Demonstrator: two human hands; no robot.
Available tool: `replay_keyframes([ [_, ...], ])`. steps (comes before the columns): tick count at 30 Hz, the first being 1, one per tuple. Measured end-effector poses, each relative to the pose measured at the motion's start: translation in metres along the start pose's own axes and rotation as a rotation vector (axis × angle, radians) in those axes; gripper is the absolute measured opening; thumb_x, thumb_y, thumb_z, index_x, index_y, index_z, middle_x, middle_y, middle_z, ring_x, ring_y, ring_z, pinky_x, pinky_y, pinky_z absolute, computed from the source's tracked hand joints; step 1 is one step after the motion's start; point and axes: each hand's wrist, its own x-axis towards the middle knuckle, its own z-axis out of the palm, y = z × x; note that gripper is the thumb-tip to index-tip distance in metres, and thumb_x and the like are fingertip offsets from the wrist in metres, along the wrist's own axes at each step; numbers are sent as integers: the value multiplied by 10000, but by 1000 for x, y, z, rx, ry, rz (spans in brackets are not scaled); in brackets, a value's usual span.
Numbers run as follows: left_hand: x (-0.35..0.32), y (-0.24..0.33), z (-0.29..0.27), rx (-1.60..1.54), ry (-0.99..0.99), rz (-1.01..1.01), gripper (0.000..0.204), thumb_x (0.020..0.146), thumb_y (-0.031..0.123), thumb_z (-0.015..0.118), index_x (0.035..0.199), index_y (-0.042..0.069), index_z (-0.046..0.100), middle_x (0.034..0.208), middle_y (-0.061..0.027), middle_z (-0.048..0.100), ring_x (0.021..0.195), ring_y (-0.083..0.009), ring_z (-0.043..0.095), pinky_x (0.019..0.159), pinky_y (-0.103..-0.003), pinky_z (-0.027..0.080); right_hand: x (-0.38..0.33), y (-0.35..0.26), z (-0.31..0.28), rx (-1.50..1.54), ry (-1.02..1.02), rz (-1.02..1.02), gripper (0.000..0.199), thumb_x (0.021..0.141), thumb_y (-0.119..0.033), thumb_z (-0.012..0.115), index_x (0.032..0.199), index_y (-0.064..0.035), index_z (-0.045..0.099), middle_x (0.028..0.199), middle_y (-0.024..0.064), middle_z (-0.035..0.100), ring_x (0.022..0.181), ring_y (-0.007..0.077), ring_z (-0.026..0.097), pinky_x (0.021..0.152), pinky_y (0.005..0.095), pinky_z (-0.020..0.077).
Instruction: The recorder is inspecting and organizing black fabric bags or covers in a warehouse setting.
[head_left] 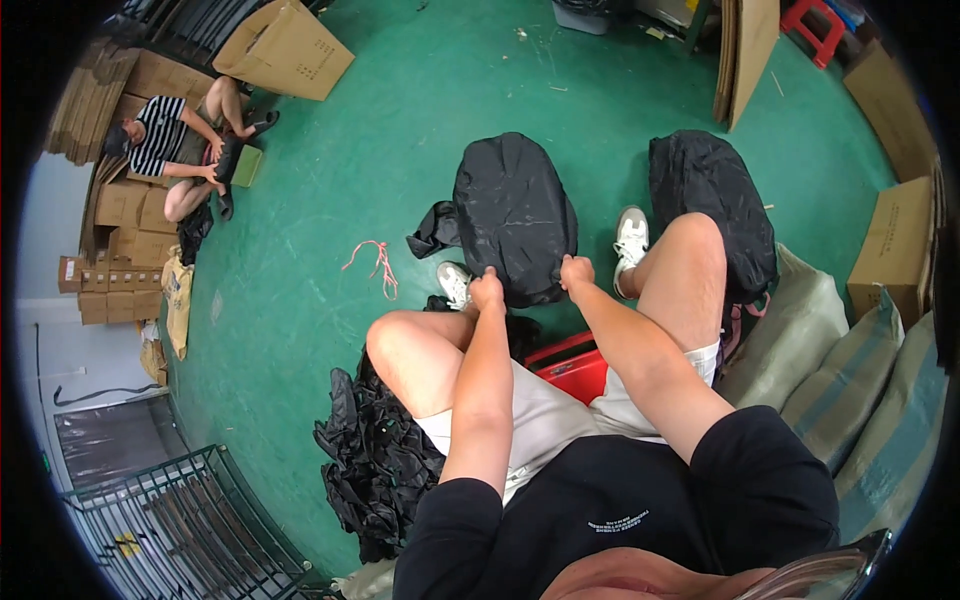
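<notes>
The left hand (487, 287) and right hand (577, 272) are grasping opposite sides of a black fabric-covered bag (513, 210) near its closer end, probably balancing the pull and holding it taut. It is resting just left of the right white sneaker (631, 238). Another black-covered bag (708, 180) (a pink strap (762, 306) is showing by its near end) is resting right of that sneaker, presumably for easy reach.

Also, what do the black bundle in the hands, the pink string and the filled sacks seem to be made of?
Black bundle, pinched by the left hand and right hand: probably synthetic cloth, given its low sheen and fine creases.
Pink string: likely thin plastic, from its limp curls; finish too small to tell.
Filled sacks: probably woven plastic, slightly glossy, from stiff folds and bluish stripes.
</notes>
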Motion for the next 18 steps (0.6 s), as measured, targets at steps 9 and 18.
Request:
replay_keyframes([
  [9, -9, -14, -2, 261, 160, 129, 541, 901, 439, 558, 1046, -69, 677, 1077, -294, 645, 1066, -416, 609, 953, -462, 442, -8, 11, 3, 58, -187, -75, 277, 932, -237, 543, 768, -13, 547, 520, 106, 545, 357, 194, 469, 344, 353, 341],
  [18, -58, 0, -22, 153, 247, 68, 418, 828, 362, 687, 961, -35, 690, 1007, -265, 667, 984, -412, 632, 865, -482, 476, -19, 13, 5, -148, -212, -101, 339, 931, -257, 579, 717, 6, 573, 556, 93, 573, 385, 181, 500, 360, 333, 364],
])
